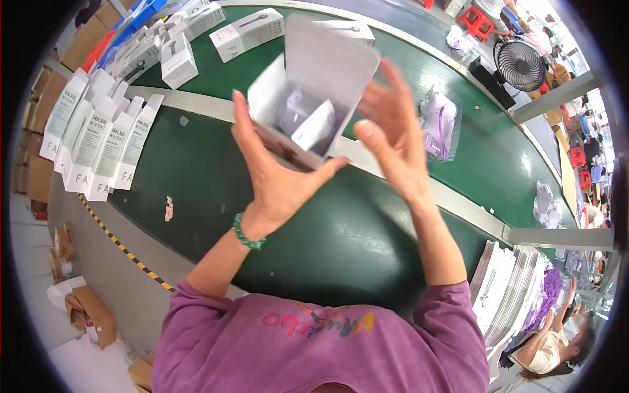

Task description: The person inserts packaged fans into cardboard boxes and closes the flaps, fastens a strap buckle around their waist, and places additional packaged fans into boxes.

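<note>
My left hand [275, 187] grips a white carton [331, 62], its thumb and fingers spread around the lower sides. The carton's lid flap stands up, and its open top tilts toward me. Inside lies a small white folded piece [313, 126] beside something wrapped in clear plastic [295, 105]; what is wrapped I cannot make out. Just right of the carton is my right hand [400, 147], fingers spread and slightly blurred, with nothing in it. Beyond that hand, a lavender item in a clear bag [439, 121] rests on the green work surface [327, 229].
Upright white cartons with raised flaps [98, 144] stand at the left. Closed cartons [249, 33] lie along the far side. At the right are stacked flat cartons [504, 288], purple strips [549, 295] and a co-worker [557, 344]. A black fan [519, 65] stands far right.
</note>
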